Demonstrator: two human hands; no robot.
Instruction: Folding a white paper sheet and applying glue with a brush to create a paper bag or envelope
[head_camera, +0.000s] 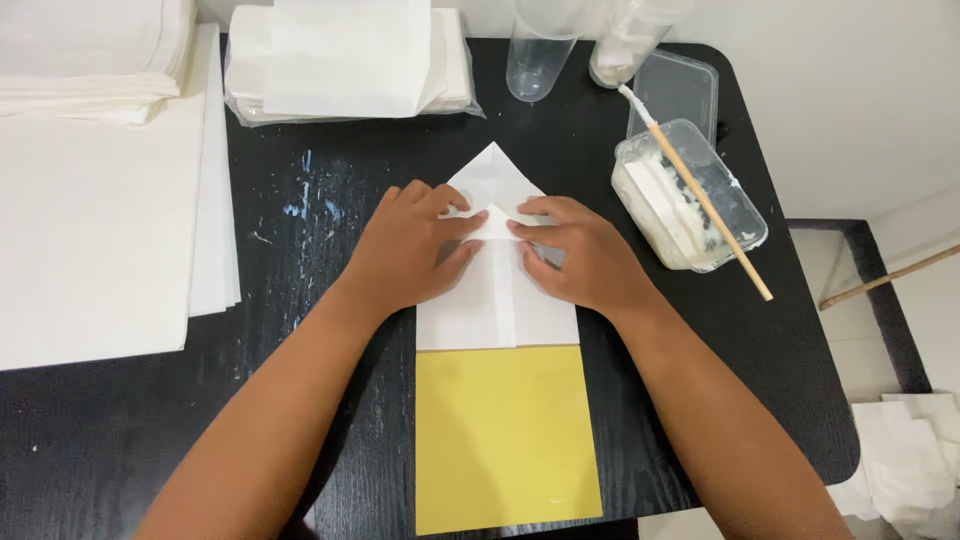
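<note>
Two hands are working one white sheet (497, 300) at the middle of the black counter (300, 200); the sheet is lying with its far end folded to a point and its near part resting on a yellow card (505, 440); a small flap (497, 222) is being turned down just below the point. The step in hand looks like creasing that flap; the next move probably calls for firm pressure along the fold, with the corners kept meeting at the centre seam. The left hand (415, 250) is lying flat, fingers spread and pressing, its index tip touching the flap from the left; it is gripping nothing. The right hand (580, 255) is mirroring it, palm down, fingertips meeting the flap from the right; its grip is likewise open on the sheet. Both forearms are reaching in from the near edge, angling toward each other. Further out, a tub (690, 195) of white paste is sitting to the right with a stick (700, 195) lying across it; a clear cup (535, 60) is standing at the far edge; a paper stack (350, 60) is lying beside it; large sheets (100, 200) are covering the left side.
</note>
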